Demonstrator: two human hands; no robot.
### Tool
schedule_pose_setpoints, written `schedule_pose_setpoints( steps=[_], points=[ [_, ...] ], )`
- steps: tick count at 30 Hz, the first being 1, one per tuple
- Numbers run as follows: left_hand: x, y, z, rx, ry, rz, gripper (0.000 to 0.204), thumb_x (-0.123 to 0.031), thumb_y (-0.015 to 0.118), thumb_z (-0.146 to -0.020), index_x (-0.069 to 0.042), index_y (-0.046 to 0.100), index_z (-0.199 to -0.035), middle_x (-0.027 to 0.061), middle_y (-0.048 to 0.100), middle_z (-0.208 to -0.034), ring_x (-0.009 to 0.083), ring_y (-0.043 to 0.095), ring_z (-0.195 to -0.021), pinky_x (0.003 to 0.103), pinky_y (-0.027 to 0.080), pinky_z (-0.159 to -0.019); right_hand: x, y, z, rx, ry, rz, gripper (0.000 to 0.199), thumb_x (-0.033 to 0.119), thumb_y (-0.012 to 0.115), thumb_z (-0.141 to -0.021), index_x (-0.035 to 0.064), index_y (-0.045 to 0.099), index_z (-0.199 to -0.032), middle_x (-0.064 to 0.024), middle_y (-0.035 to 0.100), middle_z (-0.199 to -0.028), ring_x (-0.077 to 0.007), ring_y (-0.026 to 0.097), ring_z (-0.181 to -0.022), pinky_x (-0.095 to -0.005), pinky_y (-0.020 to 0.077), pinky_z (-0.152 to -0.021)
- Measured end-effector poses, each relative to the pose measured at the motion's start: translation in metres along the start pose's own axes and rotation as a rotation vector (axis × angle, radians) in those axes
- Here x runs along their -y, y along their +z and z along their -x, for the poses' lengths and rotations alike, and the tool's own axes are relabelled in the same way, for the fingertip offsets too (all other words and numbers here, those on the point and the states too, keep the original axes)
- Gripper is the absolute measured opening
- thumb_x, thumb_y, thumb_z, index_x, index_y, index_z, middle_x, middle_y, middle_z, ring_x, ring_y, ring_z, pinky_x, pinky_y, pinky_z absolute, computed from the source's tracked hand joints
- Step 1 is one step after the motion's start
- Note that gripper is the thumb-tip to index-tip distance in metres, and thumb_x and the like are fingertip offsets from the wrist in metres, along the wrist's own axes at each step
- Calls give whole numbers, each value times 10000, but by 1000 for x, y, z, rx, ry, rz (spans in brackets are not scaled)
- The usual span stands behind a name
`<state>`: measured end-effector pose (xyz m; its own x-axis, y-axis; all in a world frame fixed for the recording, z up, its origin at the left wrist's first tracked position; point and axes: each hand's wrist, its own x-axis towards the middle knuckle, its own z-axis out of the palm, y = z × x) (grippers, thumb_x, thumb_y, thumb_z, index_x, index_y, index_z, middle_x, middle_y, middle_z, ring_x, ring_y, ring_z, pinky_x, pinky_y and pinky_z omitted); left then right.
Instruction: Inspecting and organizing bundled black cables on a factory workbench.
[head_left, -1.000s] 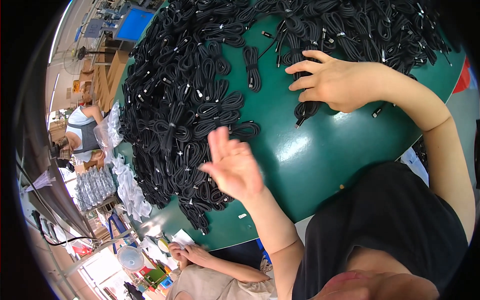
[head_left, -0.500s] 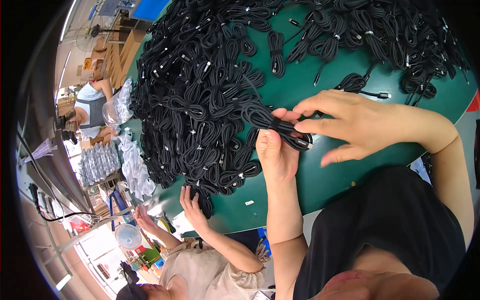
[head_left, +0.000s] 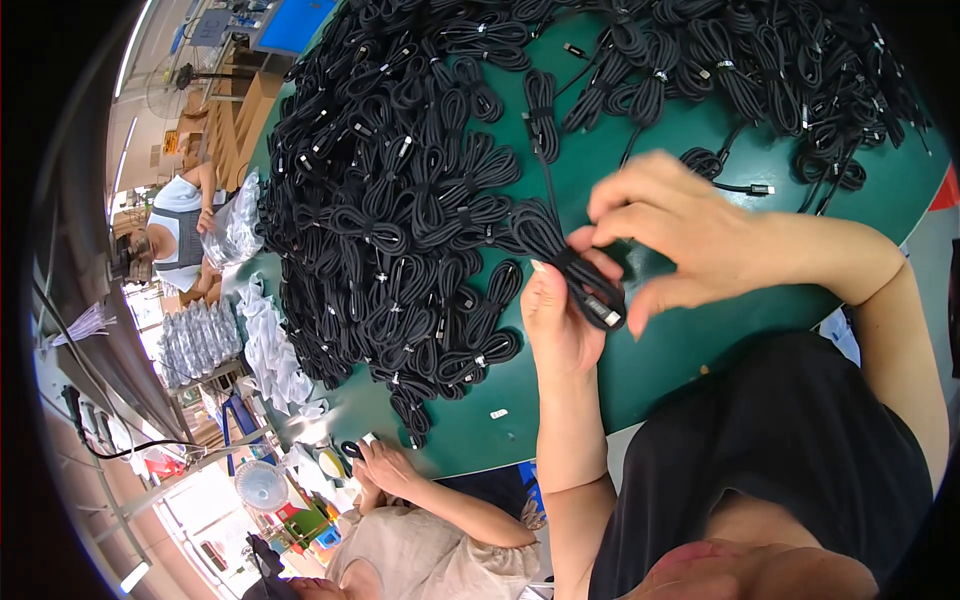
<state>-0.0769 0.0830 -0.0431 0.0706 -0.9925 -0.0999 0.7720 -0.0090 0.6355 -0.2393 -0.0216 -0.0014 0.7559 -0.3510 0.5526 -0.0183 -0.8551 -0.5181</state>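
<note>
Cable bundle [head_left: 560, 255] pinched between left hand [head_left: 557, 325], right hand [head_left: 680, 230]

A factory floor: heaps of bundled cables [head_left: 400, 210] on a green tabletop [head_left: 690, 330], seated co-workers [head_left: 420, 540], cartons [head_left: 235, 110].

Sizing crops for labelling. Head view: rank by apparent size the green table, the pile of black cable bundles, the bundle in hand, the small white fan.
1. green table
2. pile of black cable bundles
3. and 4. held cable bundle and white fan: look alike, and the bundle sits nearer the camera, so unranked.
</note>
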Motion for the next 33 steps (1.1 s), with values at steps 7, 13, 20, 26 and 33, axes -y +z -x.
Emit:
schedule_pose_setpoints(
  steps=[7, 13, 20, 26, 33],
  points=[
    [-3, 0, -2, 176, -267, 225, 568, -458, 280, -927, 24, 544, -784, 146, 504, -506, 185, 446, -439, 238, 320, -368, -19, 9, -11, 72, -263, 281, 345, 78, 634, -698, 78, 567, -1037, -83, 527, -925, -244, 549, -848, -376, 425, -806],
    [-11, 25, -7, -158, 221, -160, 366, -108, 498, -822, 38, 485, -1157, 175, 562, -1119, 173, 568, -793, 244, 426, -550, -10, 11, -12, 54, 246, -364, 209, 62, 591, -774, 28, 580, -979, -121, 543, -806, -284, 576, -654, -377, 476, -604],
    [-7, -7, -5, -33, 272, -193, 351, -145, 547, -879, 41, 473, -1168, 168, 570, -1094, 153, 546, -752, 254, 436, -562, -6, 6, -8, 149, 232, -9, 110, 101, 585, -786, 16, 588, -856, -96, 549, -763, -255, 581, -700, -360, 476, -587],
    [7, 6, -2, -30, 214, -235, 309, -137, 564, -871, 36, 503, -1120, 93, 578, -940, 136, 531, -709, 266, 436, -598, 3, 17, -10, 6, 22, 205, 116, 102, 608, -689, 18, 561, -755, -62, 520, -730, -209, 557, -681, -316, 473, -543],
    [-7, -4, -4, -82, 262, -118, 325, -168, 542, -886, 21, 496, -1147, 149, 558, -1116, 134, 538, -798, 274, 431, -650, 5, 7, -8, 156, 142, 192, 122, 90, 585, -664, 8, 554, -749, -91, 524, -753, -241, 549, -734, -333, 481, -606]
  ],
)
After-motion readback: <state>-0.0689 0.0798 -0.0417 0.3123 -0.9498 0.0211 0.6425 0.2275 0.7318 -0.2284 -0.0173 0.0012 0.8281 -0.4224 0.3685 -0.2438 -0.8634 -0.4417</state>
